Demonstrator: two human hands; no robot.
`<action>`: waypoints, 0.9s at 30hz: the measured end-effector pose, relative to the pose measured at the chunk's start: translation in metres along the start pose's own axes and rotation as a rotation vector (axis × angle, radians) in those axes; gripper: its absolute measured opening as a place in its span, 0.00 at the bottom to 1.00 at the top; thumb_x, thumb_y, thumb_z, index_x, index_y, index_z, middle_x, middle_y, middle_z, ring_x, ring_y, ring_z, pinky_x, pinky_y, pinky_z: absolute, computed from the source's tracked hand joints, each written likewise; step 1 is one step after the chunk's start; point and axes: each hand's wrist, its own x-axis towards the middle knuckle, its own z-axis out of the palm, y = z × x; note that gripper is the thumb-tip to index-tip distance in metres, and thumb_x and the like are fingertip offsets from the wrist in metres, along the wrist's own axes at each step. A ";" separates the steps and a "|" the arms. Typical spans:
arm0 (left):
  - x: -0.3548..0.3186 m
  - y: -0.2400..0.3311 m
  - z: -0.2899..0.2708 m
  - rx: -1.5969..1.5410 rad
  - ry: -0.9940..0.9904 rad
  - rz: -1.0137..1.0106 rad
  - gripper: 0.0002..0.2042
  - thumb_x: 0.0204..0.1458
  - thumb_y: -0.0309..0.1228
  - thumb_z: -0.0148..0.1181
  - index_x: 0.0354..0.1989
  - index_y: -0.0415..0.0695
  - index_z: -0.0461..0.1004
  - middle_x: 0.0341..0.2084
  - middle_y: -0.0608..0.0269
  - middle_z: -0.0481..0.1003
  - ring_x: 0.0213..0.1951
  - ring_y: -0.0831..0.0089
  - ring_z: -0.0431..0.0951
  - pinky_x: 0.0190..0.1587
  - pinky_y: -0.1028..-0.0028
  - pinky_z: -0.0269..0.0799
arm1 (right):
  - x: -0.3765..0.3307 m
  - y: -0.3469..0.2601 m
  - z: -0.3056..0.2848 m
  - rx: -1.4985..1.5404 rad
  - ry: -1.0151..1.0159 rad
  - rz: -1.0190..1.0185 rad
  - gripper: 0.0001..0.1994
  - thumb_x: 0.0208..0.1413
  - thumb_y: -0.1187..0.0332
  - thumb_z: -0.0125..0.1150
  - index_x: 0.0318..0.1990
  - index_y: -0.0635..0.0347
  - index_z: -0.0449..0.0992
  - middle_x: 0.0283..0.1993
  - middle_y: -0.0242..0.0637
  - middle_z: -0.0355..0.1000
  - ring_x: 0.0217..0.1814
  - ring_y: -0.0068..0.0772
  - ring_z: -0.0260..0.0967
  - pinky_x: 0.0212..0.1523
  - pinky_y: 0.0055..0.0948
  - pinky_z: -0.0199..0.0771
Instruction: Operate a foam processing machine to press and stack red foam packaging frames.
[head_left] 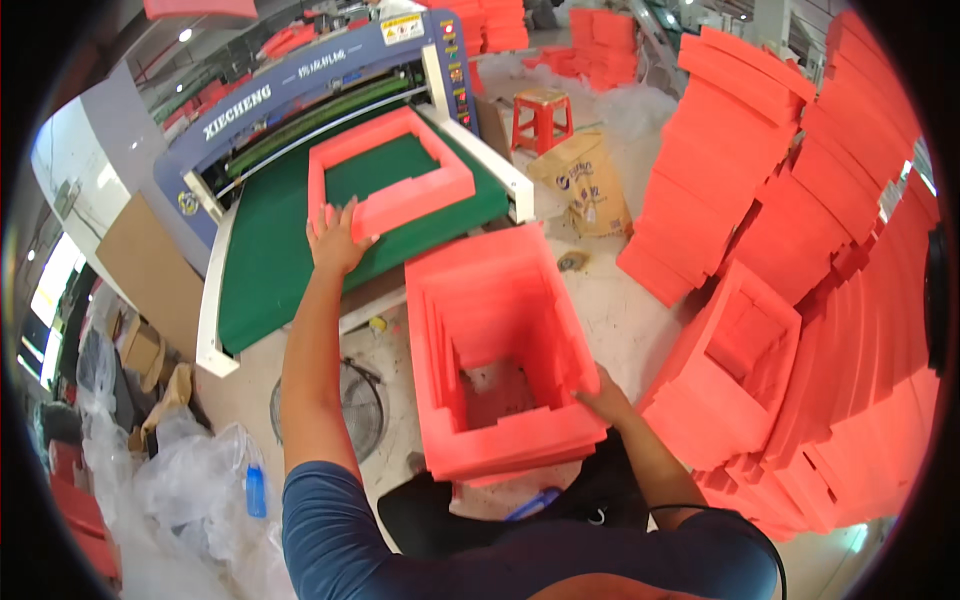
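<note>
A red-pink foam frame (pixel 418 202) lies on the green belt (pixel 265 285) of a blue-grey machine. With fingers spread, my left hand (pixel 340 240) touches the frame's near left corner. Right in front of me stands a stack of similar foam frames (pixel 432 355), its middle hollow and the floor showing through. At the stack's near right edge is my right hand (pixel 603 398), closed over the rim; part of its fingers is hidden.
Tall stacks of red-pink foam (pixel 690 180) crowd the right side. A red stool (pixel 541 122) and a brown paper sack (pixel 585 185) stand beyond the machine (pixel 330 70). On the left floor lie clear plastic bags (pixel 190 490) and a blue bottle (pixel 256 491). A round fan grille (pixel 345 405) sits below the belt.
</note>
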 end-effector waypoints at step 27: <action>0.145 -0.046 0.134 -0.108 -0.151 -0.423 0.35 0.58 0.58 0.53 0.70 0.53 0.57 0.69 0.49 0.57 0.70 0.49 0.55 0.66 0.47 0.54 | 0.026 0.058 0.006 0.076 -0.029 -0.007 0.38 0.49 0.73 0.65 0.71 0.57 0.60 0.65 0.44 0.68 0.66 0.35 0.66 0.65 0.32 0.65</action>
